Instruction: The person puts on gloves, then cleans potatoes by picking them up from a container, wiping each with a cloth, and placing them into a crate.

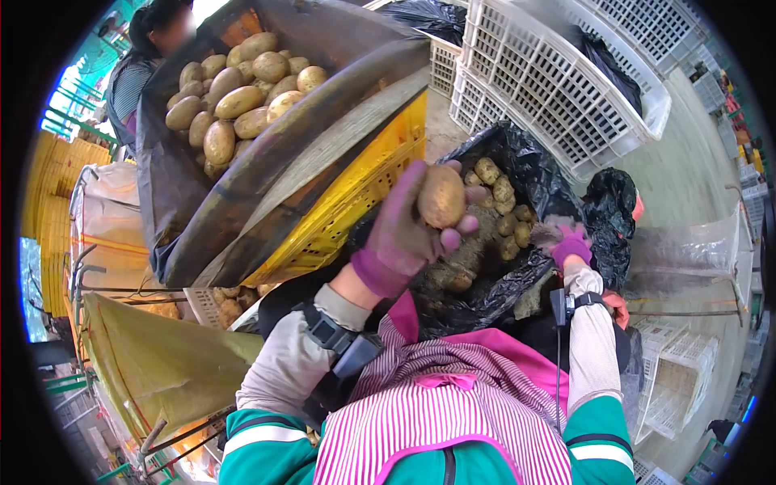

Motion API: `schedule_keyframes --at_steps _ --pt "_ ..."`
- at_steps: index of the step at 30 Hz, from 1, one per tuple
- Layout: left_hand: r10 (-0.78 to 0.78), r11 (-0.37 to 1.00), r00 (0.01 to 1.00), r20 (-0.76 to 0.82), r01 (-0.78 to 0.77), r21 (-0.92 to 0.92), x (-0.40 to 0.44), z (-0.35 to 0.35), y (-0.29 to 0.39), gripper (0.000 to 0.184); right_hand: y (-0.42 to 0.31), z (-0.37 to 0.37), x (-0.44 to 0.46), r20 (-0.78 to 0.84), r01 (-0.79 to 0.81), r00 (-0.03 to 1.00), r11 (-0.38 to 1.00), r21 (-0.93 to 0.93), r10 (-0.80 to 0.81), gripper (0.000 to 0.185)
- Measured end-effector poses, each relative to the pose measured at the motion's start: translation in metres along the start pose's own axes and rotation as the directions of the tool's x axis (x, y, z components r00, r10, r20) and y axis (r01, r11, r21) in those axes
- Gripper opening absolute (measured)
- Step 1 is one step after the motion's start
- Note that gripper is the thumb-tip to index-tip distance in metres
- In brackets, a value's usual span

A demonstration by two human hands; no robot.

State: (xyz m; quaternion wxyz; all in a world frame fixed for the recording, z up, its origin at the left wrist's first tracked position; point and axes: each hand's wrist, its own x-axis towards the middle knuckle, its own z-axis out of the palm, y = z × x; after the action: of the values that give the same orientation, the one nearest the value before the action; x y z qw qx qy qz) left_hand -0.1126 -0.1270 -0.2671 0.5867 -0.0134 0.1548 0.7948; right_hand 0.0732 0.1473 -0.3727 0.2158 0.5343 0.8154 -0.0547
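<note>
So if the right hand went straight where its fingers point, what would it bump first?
Probably the small potatoes in the black bag: the right hand points toward them. Depth is hard to judge, so the bag's plastic might come first.

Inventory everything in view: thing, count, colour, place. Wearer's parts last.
Held potato: one, brown, centre
Large potatoes: many, tan, mostly upper left
Liner: one, blackish, around large potatoes
Yellow crate: at least one, yellow, upper left
Black plastic: uncounted, black, right of centre
Small potatoes: several, tan, in black plastic
White crates: several, white, right side
Sheet: one, olive, lower left
Person: one, greyish clothing, upper left
Apron: one, pink and white, bottom centre
Wrist devices: two, black, wearer's wrists
Left hand: one, purple glove, holding potato
Right hand: one, purple glove, at black plastic
</note>
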Motion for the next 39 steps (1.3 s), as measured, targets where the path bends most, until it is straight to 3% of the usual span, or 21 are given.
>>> schedule_keyframes --at_steps 3,4,7,12,14,15,17,18,19,21,22,23,25,26,28,31,33,34,36,37,39 --pt "-0.053 0.997 0.992 0.114 0.06 -0.058 0.003 -0.014 -0.005 0.053 0.038 0.031 0.055 -0.131 0.21 0.972 0.972 0.102 -0.196 0.052" --pt "-0.049 0.996 0.991 0.126 0.059 -0.074 0.003 -0.016 -0.006 0.053 0.029 -0.002 0.03 -0.053 0.119 0.992 0.991 0.064 -0.116 0.042" --pt "-0.034 0.997 0.994 0.104 0.041 -0.065 0.003 -0.01 -0.005 0.055 0.05 -0.04 -0.003 -0.509 0.386 0.815 0.915 0.119 -0.277 0.031" --pt "-0.005 0.995 0.999 0.044 0.009 -0.104 0.01 -0.01 -0.014 0.053 0.002 -0.103 -0.113 -0.495 0.538 0.832 0.146 0.83 -0.251 0.033" --pt "0.008 0.993 0.996 0.091 0.003 -0.117 0.012 -0.014 -0.022 0.05 -0.032 -0.101 -0.142 -0.615 0.675 0.728 0.164 0.719 -0.303 0.035" --pt "0.387 0.721 0.899 0.204 -0.433 0.54 0.013 -0.013 -0.03 0.049 -0.046 -0.103 -0.157 -0.583 0.691 0.712 0.243 0.68 -0.391 0.038" --pt "0.52 -0.055 0.682 0.514 -0.574 0.817 0.012 -0.019 -0.045 0.05 -0.078 -0.088 -0.16 -0.796 0.96 0.219 0.27 0.072 -0.564 0.045" --pt "0.418 0.682 0.859 0.294 -0.511 0.523 0.014 -0.03 -0.054 0.054 -0.09 -0.085 -0.161 -0.775 0.954 0.203 0.298 0.02 -0.599 0.042" --pt "0.445 0.382 0.818 0.365 -0.542 0.749 0.016 -0.066 -0.056 0.056 -0.102 -0.083 -0.161 -0.752 0.947 0.187 0.321 -0.035 -0.632 0.04" --pt "0.489 -0.392 0.716 0.497 -0.329 0.859 0.021 -0.139 -0.06 0.059 -0.116 -0.063 -0.144 -0.737 0.926 0.361 0.128 0.354 -0.572 0.051" --pt "0.413 -0.156 0.87 0.267 -0.222 0.963 0.023 -0.111 -0.062 0.06 -0.123 -0.055 -0.139 -0.631 0.728 0.579 -0.021 0.685 -0.516 0.049" --pt "0.381 -0.203 0.902 0.202 -0.132 0.97 0.019 -0.085 -0.058 0.062 -0.125 -0.053 -0.134 -0.627 0.724 0.582 -0.02 0.689 -0.519 0.049" --pt "0.308 -0.319 0.949 0.067 0.036 0.947 0.012 -0.034 -0.048 0.067 -0.131 -0.061 -0.128 -0.346 0.33 0.874 -0.106 0.938 -0.34 0.046" --pt "0.217 0.01 0.976 0.03 -0.033 0.999 0.014 -0.031 -0.044 0.066 -0.131 -0.075 -0.131 -0.351 0.377 0.899 0.054 0.925 -0.26 0.041" --pt "0.014 0.637 0.999 0.044 -0.043 0.77 0.013 -0.03 -0.037 0.064 -0.111 -0.077 -0.101 -0.287 0.308 0.922 0.043 0.951 -0.259 0.039" --pt "-0.091 0.988 0.982 0.167 0.068 0.138 0.009 -0.018 -0.026 0.053 -0.095 -0.106 -0.125 -0.209 0.189 0.953 -0.11 0.976 -0.217 0.029" --pt "-0.053 0.997 0.987 0.152 0.044 0.058 0.001 -0.01 -0.028 0.047 -0.091 -0.105 -0.135 -0.423 0.376 0.877 -0.223 0.899 -0.227 0.029" --pt "0.263 0.635 0.949 0.174 -0.306 0.709 -0.003 -0.014 -0.032 0.049 -0.086 -0.099 -0.142 -0.59 0.631 0.736 0.02 0.775 -0.331 0.033" --pt "0.433 -0.162 0.805 0.405 -0.372 0.914 0.004 -0.036 -0.043 0.052 -0.091 -0.085 -0.154 -0.757 0.924 0.378 0.268 0.273 -0.533 0.043" --pt "0.399 0.497 0.865 0.305 -0.484 0.72 0.016 -0.063 -0.058 0.051 -0.102 -0.078 -0.162 -0.801 0.955 0.179 0.296 0.002 -0.571 0.049" --pt "0.303 0.919 0.919 0.252 -0.352 0.177 0.017 -0.064 -0.064 0.051 -0.11 -0.062 -0.158 -0.818 0.935 0.332 0.282 0.217 -0.47 0.046"
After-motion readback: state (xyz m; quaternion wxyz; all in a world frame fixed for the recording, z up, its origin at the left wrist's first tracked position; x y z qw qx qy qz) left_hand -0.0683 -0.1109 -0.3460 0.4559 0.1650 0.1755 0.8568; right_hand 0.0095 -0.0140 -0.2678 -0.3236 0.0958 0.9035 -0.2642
